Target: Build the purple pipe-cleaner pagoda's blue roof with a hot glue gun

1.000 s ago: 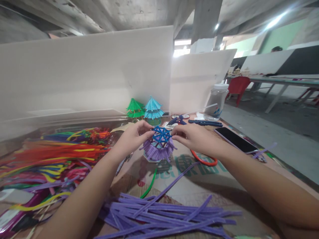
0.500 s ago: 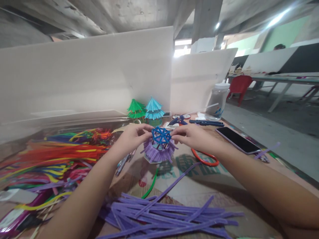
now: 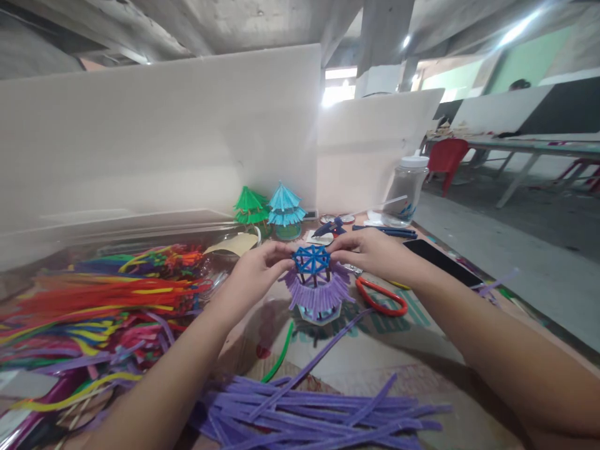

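Observation:
A small pavilion model (image 3: 320, 294) with a purple pipe-cleaner fringe roof stands in the middle on a pale base. Its top is a blue spoked frame (image 3: 312, 259), raised on dark posts. My left hand (image 3: 262, 265) is closed at the frame's left edge, thumb and fingertips pinching it. From the other side my right hand (image 3: 363, 253) pinches the right edge. Just beyond stand a green pavilion model (image 3: 252, 206) and a light blue one (image 3: 285, 206). Nearest me lies a heap of purple pipe cleaners (image 3: 319, 412), with a single green pipe cleaner (image 3: 281, 356) behind it.
Mixed coloured pipe cleaners (image 3: 103, 294) fill the left side. Scissors with orange handles (image 3: 382, 297) lie right of the model. Behind are a blue glue gun (image 3: 329, 228), a phone (image 3: 440, 262) and a clear bottle (image 3: 405, 190). White boards (image 3: 164, 137) wall off the back.
Both hands and the purple pavilion model have shifted slightly right and nearer to me. More of its posts and base now shows. The grip on the blue frame looks the same.

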{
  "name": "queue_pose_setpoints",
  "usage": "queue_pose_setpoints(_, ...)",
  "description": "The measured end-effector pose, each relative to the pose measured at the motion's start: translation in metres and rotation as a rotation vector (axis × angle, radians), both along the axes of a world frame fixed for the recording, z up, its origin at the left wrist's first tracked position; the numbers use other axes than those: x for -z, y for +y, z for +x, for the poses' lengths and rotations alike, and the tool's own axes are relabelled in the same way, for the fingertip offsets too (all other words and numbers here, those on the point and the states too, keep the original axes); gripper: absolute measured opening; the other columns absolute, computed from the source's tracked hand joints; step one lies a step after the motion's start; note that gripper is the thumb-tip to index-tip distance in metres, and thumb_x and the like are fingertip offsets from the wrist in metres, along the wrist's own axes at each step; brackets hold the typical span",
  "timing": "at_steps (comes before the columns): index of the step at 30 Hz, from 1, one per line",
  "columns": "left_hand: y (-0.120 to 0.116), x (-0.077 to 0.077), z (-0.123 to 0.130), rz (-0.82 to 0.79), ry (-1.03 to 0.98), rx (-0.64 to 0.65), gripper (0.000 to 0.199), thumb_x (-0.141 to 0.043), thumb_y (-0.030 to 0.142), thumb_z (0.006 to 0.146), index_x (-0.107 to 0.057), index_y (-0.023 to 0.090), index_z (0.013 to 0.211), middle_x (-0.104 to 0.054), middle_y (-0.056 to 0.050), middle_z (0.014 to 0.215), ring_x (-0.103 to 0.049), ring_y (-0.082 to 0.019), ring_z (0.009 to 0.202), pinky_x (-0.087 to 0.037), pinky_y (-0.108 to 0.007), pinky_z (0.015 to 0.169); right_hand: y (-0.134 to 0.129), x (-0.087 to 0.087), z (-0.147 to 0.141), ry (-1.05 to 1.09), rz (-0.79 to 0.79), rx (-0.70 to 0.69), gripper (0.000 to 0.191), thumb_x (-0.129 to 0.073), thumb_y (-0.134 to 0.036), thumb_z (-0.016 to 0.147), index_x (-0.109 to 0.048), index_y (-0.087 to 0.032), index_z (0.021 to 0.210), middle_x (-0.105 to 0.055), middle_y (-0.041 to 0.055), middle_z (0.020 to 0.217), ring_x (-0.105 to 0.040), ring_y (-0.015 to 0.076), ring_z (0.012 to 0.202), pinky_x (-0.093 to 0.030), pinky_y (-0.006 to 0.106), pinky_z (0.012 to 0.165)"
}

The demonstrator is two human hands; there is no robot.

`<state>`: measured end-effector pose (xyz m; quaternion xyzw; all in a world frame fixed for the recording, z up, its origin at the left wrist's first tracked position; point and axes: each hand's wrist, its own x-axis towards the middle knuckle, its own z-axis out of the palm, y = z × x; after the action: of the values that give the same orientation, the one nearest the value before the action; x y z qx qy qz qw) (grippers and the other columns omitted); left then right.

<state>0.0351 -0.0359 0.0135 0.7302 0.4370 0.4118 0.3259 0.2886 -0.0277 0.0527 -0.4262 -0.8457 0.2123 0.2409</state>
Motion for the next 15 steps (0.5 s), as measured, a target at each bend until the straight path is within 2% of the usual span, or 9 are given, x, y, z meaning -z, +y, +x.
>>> queue_pose_setpoints(8, 0.000, -0.001, 0.000, 0.026, 0.071, -0.061, 0.020, -0.064, 0.034, 0.087, -0.072, 0.019, 0.097, -0.075, -0.003, 0.090, -0.068, -0.018, 0.078, -0.054, -0.029, 0.072, 0.014, 0.004, 0.005, 0.057, -0.195, -0.017, 0.027, -0.058, -0.039, 0.089, -0.077, -0.019, 0.092, -0.078, 0.0034, 0.090, -0.070, 0.0206, 0.083, -0.053, 0.033, 0.079)
queue_pose_setpoints(12, -0.004, -0.005, 0.001, 0.158, 0.230, -0.089, 0.019, -0.062, 0.033, 0.091, -0.072, 0.021, 0.101, -0.077, -0.002, 0.092, -0.070, -0.017, 0.081, -0.054, -0.029, 0.076, 0.017, 0.007, 0.008, 0.093, -0.244, -0.020, 0.022, -0.061, -0.036, 0.087, -0.078, -0.024, 0.094, -0.078, 0.0012, 0.092, -0.071, 0.0195, 0.084, -0.054, 0.032, 0.080)
queue_pose_setpoints(15, -0.006, -0.006, 0.003, 0.274, 0.365, -0.122, 0.015, -0.063, 0.029, 0.091, -0.072, 0.022, 0.099, -0.077, -0.002, 0.091, -0.070, -0.017, 0.080, -0.055, -0.028, 0.077, 0.017, 0.014, 0.009, 0.184, -0.273, 0.002, 0.019, -0.064, -0.036, 0.085, -0.075, -0.022, 0.094, -0.077, 0.0019, 0.089, -0.071, 0.0189, 0.082, -0.055, 0.032, 0.078)
